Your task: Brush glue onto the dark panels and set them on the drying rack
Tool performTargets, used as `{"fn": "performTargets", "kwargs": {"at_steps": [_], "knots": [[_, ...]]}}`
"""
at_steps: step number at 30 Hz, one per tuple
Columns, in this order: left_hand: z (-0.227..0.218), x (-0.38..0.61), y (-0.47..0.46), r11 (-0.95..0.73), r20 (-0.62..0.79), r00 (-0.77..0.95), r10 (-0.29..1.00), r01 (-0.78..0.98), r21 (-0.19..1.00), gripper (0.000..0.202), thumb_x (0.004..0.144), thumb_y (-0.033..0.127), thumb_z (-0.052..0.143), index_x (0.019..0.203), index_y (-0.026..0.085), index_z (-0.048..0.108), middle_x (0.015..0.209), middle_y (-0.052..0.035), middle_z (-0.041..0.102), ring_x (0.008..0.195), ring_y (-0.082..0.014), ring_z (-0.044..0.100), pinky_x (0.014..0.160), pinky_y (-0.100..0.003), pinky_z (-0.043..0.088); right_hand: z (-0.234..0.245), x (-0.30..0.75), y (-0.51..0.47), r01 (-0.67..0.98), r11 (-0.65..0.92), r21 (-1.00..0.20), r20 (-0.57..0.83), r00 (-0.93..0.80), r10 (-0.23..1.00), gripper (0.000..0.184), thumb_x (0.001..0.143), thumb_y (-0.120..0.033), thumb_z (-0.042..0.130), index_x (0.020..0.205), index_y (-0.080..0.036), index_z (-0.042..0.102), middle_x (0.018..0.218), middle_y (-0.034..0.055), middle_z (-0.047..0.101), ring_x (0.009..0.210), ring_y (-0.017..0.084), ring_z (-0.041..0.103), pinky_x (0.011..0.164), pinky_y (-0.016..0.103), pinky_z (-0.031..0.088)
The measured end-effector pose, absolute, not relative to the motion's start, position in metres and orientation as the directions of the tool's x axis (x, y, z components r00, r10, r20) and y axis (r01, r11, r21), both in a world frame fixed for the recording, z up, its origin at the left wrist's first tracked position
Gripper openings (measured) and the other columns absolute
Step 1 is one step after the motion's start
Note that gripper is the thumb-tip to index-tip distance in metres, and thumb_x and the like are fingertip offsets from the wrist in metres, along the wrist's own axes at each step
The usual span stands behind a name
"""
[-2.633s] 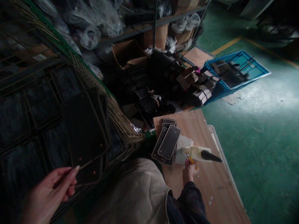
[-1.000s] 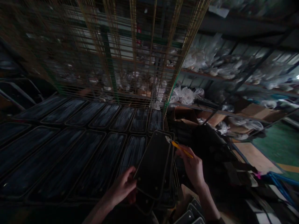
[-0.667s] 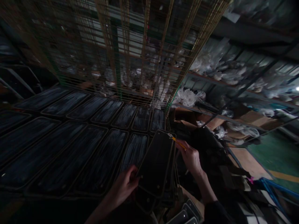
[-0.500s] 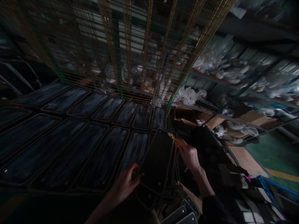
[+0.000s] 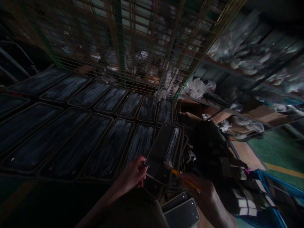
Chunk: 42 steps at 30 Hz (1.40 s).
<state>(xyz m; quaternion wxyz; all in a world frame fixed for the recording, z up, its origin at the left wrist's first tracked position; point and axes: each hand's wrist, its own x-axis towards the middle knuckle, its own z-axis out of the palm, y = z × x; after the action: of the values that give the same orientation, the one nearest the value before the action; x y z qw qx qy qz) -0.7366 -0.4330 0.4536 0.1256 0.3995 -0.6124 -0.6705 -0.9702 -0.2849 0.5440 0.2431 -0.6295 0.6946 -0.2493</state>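
A dark rectangular panel [image 5: 158, 148] with rounded corners lies tilted in front of me, overlapping another dark panel below it. My left hand [image 5: 133, 174] is closed on its left edge, thumb on top. In my right hand [image 5: 201, 190] is a brush [image 5: 175, 172] with a yellow-orange handle, its pale bristles touching the panel's lower right part. White wet-looking streaks [image 5: 173, 142] run down the panel's right side. To the left lie rows of similar panels, many with whitish streaks, such as a streaked panel [image 5: 141, 139] close by.
A wire mesh fence [image 5: 136, 68] rises behind the rows. Shelves on the right hold plastic bags [image 5: 198, 88] and a cardboard box [image 5: 190, 109]. More grey panels [image 5: 182, 212] stand below my hands. A blue frame [image 5: 263, 175] is at lower right.
The brush has moved from the panel's top down to its lower right, leaving white streaks on the right side. My left hand still holds the left edge. The view has shifted slightly.
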Motion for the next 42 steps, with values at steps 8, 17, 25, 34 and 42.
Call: {"fn": "performTargets", "kwargs": {"at_steps": [8, 17, 25, 34, 42], "knots": [[0.455, -0.732, -0.433, -0.238, -0.363, -0.678, -0.639, -0.274, 0.932, 0.023, 0.089, 0.039, 0.046, 0.103, 0.021, 0.044, 0.063, 0.0048, 0.058, 0.043, -0.0114, 0.059, 0.039, -0.018, 0.044, 0.549, -0.969, -0.281, -0.538, 0.240, -0.808, -0.221, -0.100, -0.970, 0.026, 0.097, -0.036, 0.050, 0.112, -0.023, 0.065, 0.082, 0.0031, 0.071, 0.077, 0.017, 0.069, 0.070, 0.026, 0.057], [0.451, -0.725, -0.434, -0.253, -0.278, -0.703, -0.655, -0.143, 0.957, 0.028, 0.088, 0.043, 0.053, 0.105, 0.020, 0.050, 0.071, 0.0004, 0.061, 0.050, -0.0128, 0.059, 0.044, -0.020, 0.045, 0.514, -1.016, -0.367, -0.402, 0.066, -0.913, 0.059, -0.290, -0.955, 0.032, 0.094, -0.044, 0.054, 0.103, -0.015, 0.062, 0.068, 0.0020, 0.067, 0.061, 0.017, 0.065, 0.059, 0.028, 0.056], [0.449, -0.725, -0.434, -0.250, -0.279, -0.676, -0.682, -0.143, 0.958, 0.032, 0.088, 0.040, 0.054, 0.113, 0.018, 0.054, 0.076, -0.0018, 0.066, 0.056, -0.0141, 0.060, 0.049, -0.021, 0.044, 0.512, -1.028, -0.431, -0.568, -0.010, -0.823, 0.295, -0.412, -0.862, 0.033, 0.094, -0.048, 0.052, 0.106, -0.019, 0.061, 0.073, 0.0015, 0.067, 0.066, 0.019, 0.068, 0.065, 0.032, 0.058], [0.451, -0.724, -0.436, -0.167, -0.189, -0.690, -0.699, -0.100, 0.981, 0.037, 0.090, 0.032, 0.052, 0.124, 0.016, 0.055, 0.093, -0.0073, 0.070, 0.085, -0.0202, 0.066, 0.074, -0.026, 0.051, 0.494, -1.015, -0.443, -0.678, -0.024, -0.735, 0.238, -0.224, -0.945, 0.031, 0.095, -0.044, 0.049, 0.109, -0.021, 0.063, 0.079, 0.0015, 0.068, 0.069, 0.017, 0.068, 0.069, 0.029, 0.057], [0.437, -0.724, -0.433, -0.264, -0.271, -0.672, -0.689, -0.117, 0.958, 0.045, 0.088, 0.041, 0.053, 0.126, 0.017, 0.051, 0.073, -0.0014, 0.064, 0.056, -0.0140, 0.059, 0.049, -0.021, 0.046, 0.519, -1.007, -0.424, -0.505, -0.020, -0.863, 0.164, -0.243, -0.956, 0.026, 0.095, -0.042, 0.051, 0.105, -0.021, 0.062, 0.075, 0.0005, 0.065, 0.065, 0.016, 0.066, 0.062, 0.027, 0.057]]}}
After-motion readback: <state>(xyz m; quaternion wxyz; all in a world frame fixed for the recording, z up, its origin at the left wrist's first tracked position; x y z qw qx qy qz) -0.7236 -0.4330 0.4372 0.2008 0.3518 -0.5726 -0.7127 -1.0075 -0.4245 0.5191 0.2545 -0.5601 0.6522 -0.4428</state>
